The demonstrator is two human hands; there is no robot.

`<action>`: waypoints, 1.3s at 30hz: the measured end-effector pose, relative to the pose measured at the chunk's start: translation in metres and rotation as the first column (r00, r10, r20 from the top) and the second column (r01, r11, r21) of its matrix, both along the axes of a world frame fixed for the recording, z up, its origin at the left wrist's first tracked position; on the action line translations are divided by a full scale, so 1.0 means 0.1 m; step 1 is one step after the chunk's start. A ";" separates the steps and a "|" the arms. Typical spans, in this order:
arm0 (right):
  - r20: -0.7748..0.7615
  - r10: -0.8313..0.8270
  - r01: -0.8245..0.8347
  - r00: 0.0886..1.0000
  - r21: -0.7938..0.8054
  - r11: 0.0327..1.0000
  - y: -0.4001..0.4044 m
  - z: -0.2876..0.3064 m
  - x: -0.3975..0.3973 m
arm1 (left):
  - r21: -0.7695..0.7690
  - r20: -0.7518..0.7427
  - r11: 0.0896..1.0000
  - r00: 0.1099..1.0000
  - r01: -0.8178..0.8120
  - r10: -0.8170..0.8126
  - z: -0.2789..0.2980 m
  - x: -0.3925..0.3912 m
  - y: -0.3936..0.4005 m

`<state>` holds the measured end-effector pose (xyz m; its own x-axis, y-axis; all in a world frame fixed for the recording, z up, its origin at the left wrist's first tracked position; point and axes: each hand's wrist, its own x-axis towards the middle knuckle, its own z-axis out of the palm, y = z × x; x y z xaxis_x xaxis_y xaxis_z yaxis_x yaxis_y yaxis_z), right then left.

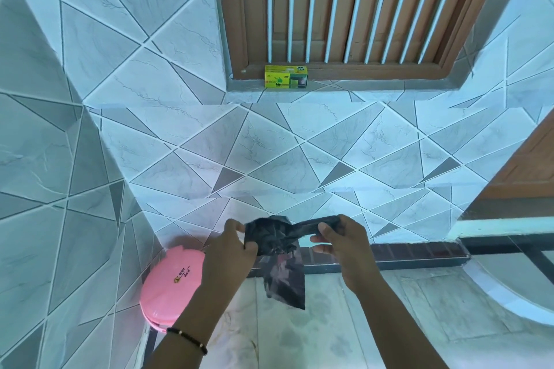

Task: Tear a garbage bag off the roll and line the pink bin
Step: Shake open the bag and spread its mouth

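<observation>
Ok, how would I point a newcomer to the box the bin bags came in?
Find the brown wooden window with white vertical bars at the top of the tiled wall. On the grey sill below it, near the left corner, stands a small yellow-green box. It is the only brightly printed thing up there, well above the hands and the pink bin.

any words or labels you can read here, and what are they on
"eco" and "bin": on the front of the yellow-green box on the window ledge.
The rest of the print on that box is too small to read.
Dark handwritten marks beside a small yellow sticker on the pink bin lid: too blurred to read.
Black garbage bag roll: no text visible.
</observation>
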<state>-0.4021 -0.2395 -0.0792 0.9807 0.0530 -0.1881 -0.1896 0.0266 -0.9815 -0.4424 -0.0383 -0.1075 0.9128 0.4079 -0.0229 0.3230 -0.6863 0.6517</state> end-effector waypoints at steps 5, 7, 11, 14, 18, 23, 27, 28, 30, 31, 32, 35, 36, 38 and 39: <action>0.062 -0.089 0.086 0.994 0.051 0.995 0.03 0.00 0.04 | 0.164 -0.073 0.980 0.992 0.114 -0.104 -0.12 -0.05 -0.11; 0.086 -0.054 0.053 0.995 0.013 0.998 0.04 -0.01 0.03 | 0.100 0.182 0.966 0.950 0.239 -0.254 -0.02 -0.06 -0.18; 0.092 -0.033 0.035 0.995 -0.024 0.999 0.08 -0.01 0.01 | -0.053 0.072 0.854 0.855 0.517 -0.513 0.11 -0.04 -0.30; 0.080 -0.070 0.070 0.994 0.013 0.997 0.05 0.00 0.01 | 0.106 0.073 0.874 0.873 0.473 -0.482 0.05 -0.06 -0.33; 0.086 -0.068 0.063 0.994 0.062 0.996 0.00 0.06 -0.03 | -0.013 0.148 0.920 0.911 0.391 -0.385 -0.03 -0.06 -0.34; -0.009 0.290 -0.287 0.957 -0.171 0.943 0.02 0.08 -0.15 | -0.366 0.172 0.920 0.982 0.141 -0.082 0.06 -0.05 -0.37; 0.016 0.259 -0.240 0.966 -0.322 0.916 0.07 -0.04 -0.20 | -0.592 0.101 0.796 0.992 0.123 -0.078 0.14 -0.09 -0.39; 0.037 0.219 -0.192 0.975 -0.355 0.915 0.07 -0.04 -0.19 | -0.667 0.072 0.735 0.992 0.123 -0.101 0.15 -0.11 -0.39; 0.056 0.184 -0.149 0.981 -0.388 0.909 0.05 -0.04 -0.17 | -0.762 0.054 0.639 0.993 0.110 -0.106 0.15 -0.14 -0.37; 0.054 0.183 -0.148 0.982 -0.383 0.912 0.05 -0.04 -0.17 | -0.775 0.065 0.623 0.994 0.106 -0.089 0.15 -0.16 -0.37; 0.047 0.186 -0.156 0.981 -0.365 0.918 0.05 -0.03 -0.18 | -0.785 0.073 0.612 0.995 0.097 -0.064 0.17 -0.17 -0.37; 0.030 0.154 -0.138 0.988 -0.291 0.947 0.12 0.02 -0.24 | -0.769 0.104 0.634 0.995 0.079 0.002 0.18 -0.19 -0.38; 0.036 0.131 -0.117 0.991 -0.269 0.956 0.14 0.05 -0.25 | -0.744 0.129 0.663 0.991 0.082 0.022 0.17 -0.19 -0.37; 0.034 0.140 -0.127 0.990 -0.249 0.960 0.17 0.13 -0.25 | -0.678 0.194 0.727 0.981 0.112 0.029 0.14 -0.20 -0.36; 0.019 0.184 -0.174 0.983 -0.241 0.955 0.18 0.16 -0.26 | -0.642 0.225 0.754 0.974 0.139 0.012 0.12 -0.20 -0.37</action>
<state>-0.4283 -0.2214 -0.0636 0.9662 0.1873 -0.1771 -0.1300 -0.2391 -0.9622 -0.4629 -0.0748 -0.0955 0.9500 0.3035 -0.0734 0.1039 -0.0856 0.9909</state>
